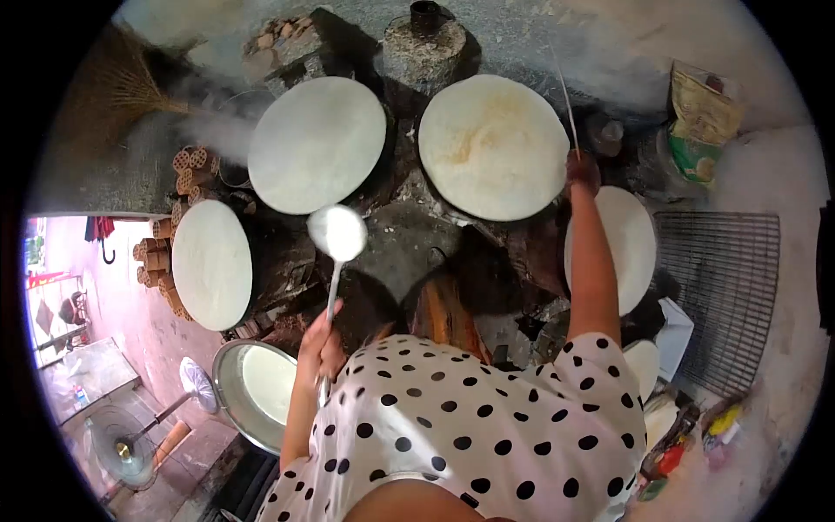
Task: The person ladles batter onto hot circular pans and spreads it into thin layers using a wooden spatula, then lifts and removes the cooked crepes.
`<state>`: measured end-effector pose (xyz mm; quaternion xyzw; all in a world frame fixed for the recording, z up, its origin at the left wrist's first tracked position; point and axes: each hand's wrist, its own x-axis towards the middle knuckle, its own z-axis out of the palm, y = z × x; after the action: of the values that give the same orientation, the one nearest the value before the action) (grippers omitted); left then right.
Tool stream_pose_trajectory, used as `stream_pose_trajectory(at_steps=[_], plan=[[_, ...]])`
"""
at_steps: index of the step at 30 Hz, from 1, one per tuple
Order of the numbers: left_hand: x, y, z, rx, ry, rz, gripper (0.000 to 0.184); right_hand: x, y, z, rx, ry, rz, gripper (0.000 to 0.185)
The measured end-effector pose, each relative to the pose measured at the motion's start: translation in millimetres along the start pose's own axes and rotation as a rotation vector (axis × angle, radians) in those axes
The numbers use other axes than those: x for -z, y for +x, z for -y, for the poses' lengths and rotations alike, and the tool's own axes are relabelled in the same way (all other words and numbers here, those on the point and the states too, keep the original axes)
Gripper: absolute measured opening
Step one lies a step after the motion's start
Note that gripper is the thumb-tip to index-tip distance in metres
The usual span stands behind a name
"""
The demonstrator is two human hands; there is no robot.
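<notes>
My left hand [322,346] is closed around the handle of a shiny metal ladle [337,233], whose bowl points forward over the floor between the pans. Stretched out to the far right, my right hand [583,170] grips a long thin stick [565,97] pointing away from me. That hand is beside the rim of a large round griddle with a white surface and brownish patches [492,148]. Left of it is another white-topped round griddle [317,145], with steam at its left. A metal basin [254,393] of white liquid stands by my left forearm.
White-topped round griddles are at the left [211,265] and right, the right one [624,248] partly under my arm. Perforated cylindrical briquettes [156,254] are stacked at left. A wire rack [722,296] leans at right. A fan [126,448] stands lower left.
</notes>
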<state>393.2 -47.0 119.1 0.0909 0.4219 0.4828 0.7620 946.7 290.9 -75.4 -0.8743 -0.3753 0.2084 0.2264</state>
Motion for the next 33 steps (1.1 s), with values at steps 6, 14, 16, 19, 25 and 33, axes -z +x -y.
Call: stream_pose_trajectory(at_steps=[6, 14, 16, 19, 25, 33], plan=[[-58, 61, 4, 0.052, -0.266, -0.139, 0.041, 13, 59, 74, -0.144, -0.272, 0.215, 0.061], [-61, 79, 9, -0.03, -0.14, -0.266, 0.039, 24, 54, 62, 0.245, -0.313, 0.231, 0.064], [-58, 77, 10, -0.061, -0.079, -0.265, 0.039, 65, 42, 88, 0.327, -0.071, 0.242, 0.064], [-59, 72, 8, -0.069, -0.084, -0.265, 0.038, 105, 27, 93, 0.003, 0.442, 0.464, 0.055], [-39, 67, 14, 0.018, 0.121, -0.09, 0.036, 17, -125, -27, -0.192, 0.961, 0.219, 0.032], [-12, 109, 51, 0.263, 0.361, 0.221, 0.035, 208, -391, -167, -0.615, 0.943, -0.313, 0.055]])
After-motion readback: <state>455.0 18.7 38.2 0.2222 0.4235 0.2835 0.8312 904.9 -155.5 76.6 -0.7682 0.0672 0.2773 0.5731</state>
